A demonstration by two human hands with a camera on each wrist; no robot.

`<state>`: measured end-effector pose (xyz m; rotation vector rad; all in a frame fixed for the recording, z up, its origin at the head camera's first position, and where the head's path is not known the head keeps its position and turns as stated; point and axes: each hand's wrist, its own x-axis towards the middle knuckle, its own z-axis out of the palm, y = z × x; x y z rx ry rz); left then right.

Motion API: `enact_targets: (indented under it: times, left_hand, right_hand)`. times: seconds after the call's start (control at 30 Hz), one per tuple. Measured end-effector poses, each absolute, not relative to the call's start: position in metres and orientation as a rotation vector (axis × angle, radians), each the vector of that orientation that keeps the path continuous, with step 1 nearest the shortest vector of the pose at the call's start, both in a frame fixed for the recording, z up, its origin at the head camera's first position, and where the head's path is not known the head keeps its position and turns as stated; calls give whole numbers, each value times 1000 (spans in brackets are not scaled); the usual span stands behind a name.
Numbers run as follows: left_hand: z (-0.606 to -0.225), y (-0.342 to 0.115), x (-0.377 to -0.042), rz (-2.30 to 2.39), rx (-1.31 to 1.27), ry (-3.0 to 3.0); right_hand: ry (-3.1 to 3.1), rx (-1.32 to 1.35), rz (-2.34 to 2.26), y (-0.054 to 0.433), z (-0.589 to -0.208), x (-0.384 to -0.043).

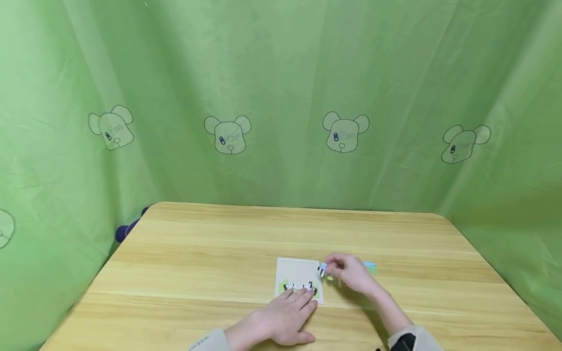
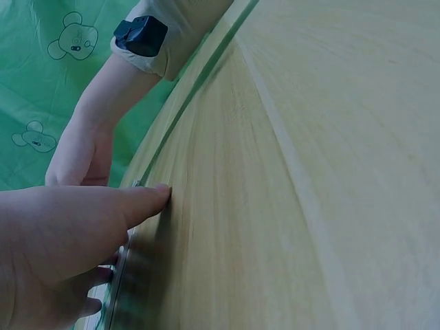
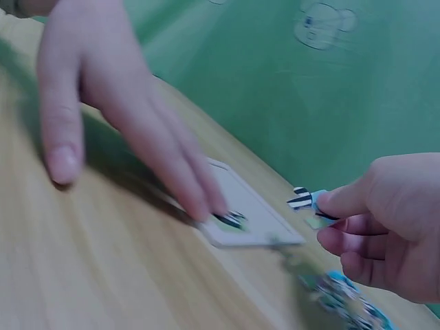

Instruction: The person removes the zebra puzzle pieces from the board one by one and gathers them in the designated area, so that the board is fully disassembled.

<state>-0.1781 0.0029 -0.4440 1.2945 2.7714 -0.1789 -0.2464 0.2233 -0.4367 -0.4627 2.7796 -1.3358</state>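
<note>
A white puzzle tray [image 1: 298, 269] lies flat on the table, with a row of green, black and white pieces [image 1: 287, 286] along its near side. My left hand [image 1: 291, 314] rests its straight fingers on those pieces, its thumb spread over the wood. At the tray's right edge my right hand [image 1: 351, 273] pinches a puzzle piece [image 3: 302, 199] with black and white stripes and some light blue, held above the table. Beneath and beside that hand lie several loose puzzle pieces [image 3: 344, 299], partly hidden by it in the head view.
The wooden table [image 1: 197, 243] stretches around the tray on every side. Behind it hangs a green curtain [image 1: 281, 73] printed with bear heads. A dark purple object [image 1: 125, 231] shows past the table's left edge. A black device [image 2: 142, 36] sits on the right sleeve.
</note>
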Motion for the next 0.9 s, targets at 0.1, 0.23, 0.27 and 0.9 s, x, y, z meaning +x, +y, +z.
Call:
enact_targets:
  times: [0.1, 0.23, 0.27, 0.9]
  left_hand:
    - [-443, 3, -178, -173, 1283, 2765]
    - [-442, 3, -177, -166, 1281, 2758]
    - [-442, 3, -177, -168, 1283, 2758]
    - [-441, 3, -177, -185, 1294, 2760]
  right_hand:
    - [2730, -399, -1396, 239, -435, -245]
    - [2674, -317, -1452, 264, -434, -243]
    - [2664, -295, -1458, 270, -434, -243]
    - [2639, -222, -1266, 338, -437, -230]
